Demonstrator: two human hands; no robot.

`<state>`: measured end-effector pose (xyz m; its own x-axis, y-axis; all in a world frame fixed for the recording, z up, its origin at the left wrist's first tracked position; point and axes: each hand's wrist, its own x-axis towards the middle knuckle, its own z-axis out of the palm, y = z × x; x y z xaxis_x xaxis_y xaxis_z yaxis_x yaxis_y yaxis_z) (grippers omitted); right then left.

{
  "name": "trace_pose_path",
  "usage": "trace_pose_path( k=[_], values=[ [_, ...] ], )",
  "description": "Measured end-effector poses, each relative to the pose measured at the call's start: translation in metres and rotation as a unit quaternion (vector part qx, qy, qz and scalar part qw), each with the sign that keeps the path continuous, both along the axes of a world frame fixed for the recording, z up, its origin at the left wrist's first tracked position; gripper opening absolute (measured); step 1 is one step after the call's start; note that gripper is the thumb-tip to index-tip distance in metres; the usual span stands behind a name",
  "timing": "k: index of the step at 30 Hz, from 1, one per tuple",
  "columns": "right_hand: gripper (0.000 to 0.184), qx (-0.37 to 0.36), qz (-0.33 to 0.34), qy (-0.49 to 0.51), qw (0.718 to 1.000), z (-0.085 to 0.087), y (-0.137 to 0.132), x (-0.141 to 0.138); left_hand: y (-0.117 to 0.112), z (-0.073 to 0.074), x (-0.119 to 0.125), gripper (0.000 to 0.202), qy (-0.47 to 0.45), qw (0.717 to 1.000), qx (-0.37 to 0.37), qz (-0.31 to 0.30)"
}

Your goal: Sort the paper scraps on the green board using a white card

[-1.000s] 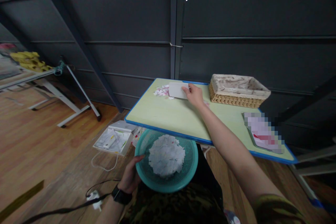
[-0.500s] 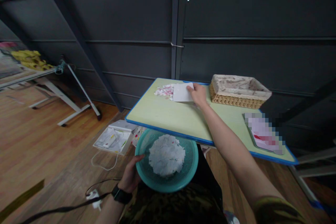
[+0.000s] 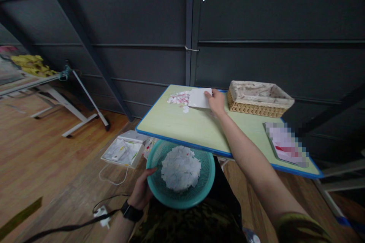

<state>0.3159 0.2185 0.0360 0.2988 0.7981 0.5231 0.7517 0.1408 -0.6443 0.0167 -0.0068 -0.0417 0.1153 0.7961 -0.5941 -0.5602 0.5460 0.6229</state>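
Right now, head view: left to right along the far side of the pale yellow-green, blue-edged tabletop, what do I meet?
Loose heap of small white-and-pink pieces → flat white rectangular card with rounded corners → right hand gripping the card's right edge → rectangular tan woven basket with pale patterned cloth liner.

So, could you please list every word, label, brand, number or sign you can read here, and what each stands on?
No text can be read in this view.
White card in the right hand: no writing that I can make out.
Paper scraps on the table: any marks are too small.
Flat item at the table's right: pixelated, unreadable.
Open white box: any print is too small or blurred.
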Motion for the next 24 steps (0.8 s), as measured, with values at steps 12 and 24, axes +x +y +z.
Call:
trace_pose_path(
  k=[12, 24],
  values=[
    [0.031, -0.016, 0.054, 0.031, 0.998, -0.0002, 0.003, 0.0009, -0.0006, -0.0022, -0.002, 0.028, -0.011, 1.0, 0.011, -0.003],
    [0.03, -0.011, 0.042, -0.001, 0.999, -0.0004, 0.0005, -0.0018, 0.0011, -0.0009, -0.003, 0.025, -0.001, 1.0, 0.009, 0.006]
  ],
)
